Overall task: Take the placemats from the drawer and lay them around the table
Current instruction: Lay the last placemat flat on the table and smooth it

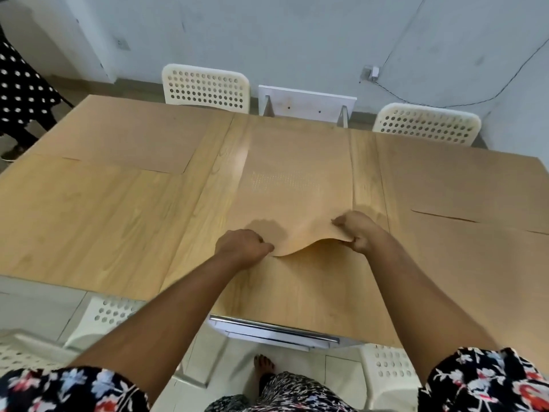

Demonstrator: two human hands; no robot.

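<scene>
A thin tan placemat (294, 179) lies along the middle of the wooden table (89, 215), its near edge lifted and bowed. My left hand (242, 246) pinches that edge at its left corner. My right hand (356, 230) grips the same edge at its right corner. Two more tan placemats lie flat: one at the far left (127, 138), one at the far right (457, 179). The white drawer (276, 331) with a metal rail sticks out under the table's near edge.
White perforated chairs stand at the far side (205, 84) (427, 123) and at the near side (104, 316) (389, 370). A white board (306, 101) leans behind the table. A person in a polka-dot garment (20, 84) stands at the far left. My foot is below the drawer.
</scene>
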